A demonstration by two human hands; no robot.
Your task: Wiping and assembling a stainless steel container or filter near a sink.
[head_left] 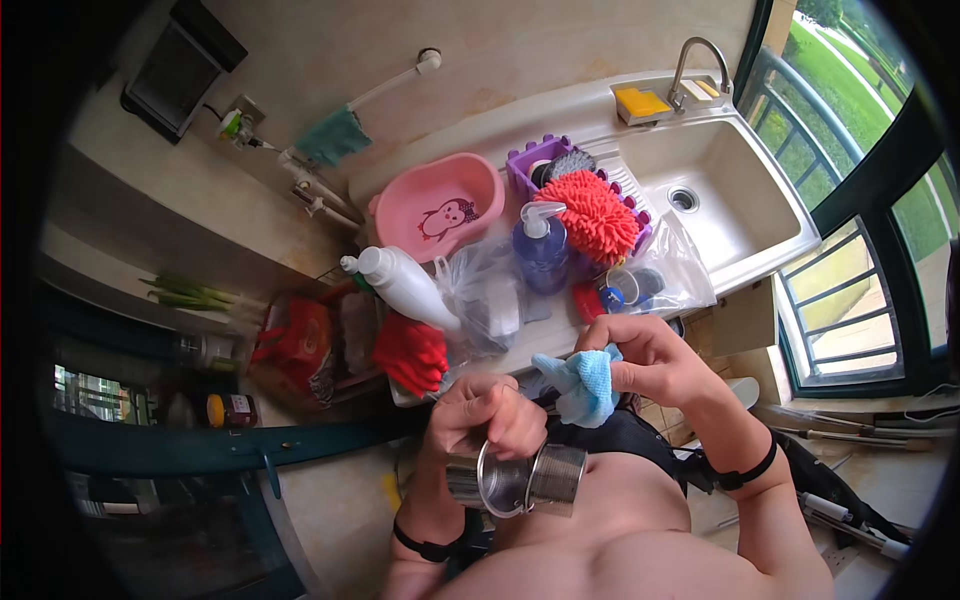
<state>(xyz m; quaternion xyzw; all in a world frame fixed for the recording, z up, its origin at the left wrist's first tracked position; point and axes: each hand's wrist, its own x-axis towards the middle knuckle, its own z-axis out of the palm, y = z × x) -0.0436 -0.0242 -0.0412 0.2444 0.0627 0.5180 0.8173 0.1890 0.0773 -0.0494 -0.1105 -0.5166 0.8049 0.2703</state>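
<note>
Head camera: I see a person with two bare hands up in front of their belly. The left hand (492, 415) has its grip curled into a fist on a shiny silver metal thing (556, 480), round like a cup, which hangs just under the fingers. I cannot tell how the fingers hook onto it. The right hand (650, 362) has a narrow grip, with finger and thumb pinching a light blue cloth (588, 388). The cloth is bunched up and sits just beside the left fist. Past the hands is a white table (540, 345) full of stuff. A red cloth (410, 355) is at its near left edge, close to a white bottle (402, 285) that leans over. Next come a see-through bag (485, 290) and a blue pump bottle (541, 255). A fluffy red mop head (590, 215) rests on a purple basket (525, 165). Farther back is a pink tub (440, 200) with a penguin on it. Off to the right is a big sink (735, 205) with a bendy tap (700, 55) and a yellow sponge (642, 102) behind it.
</note>
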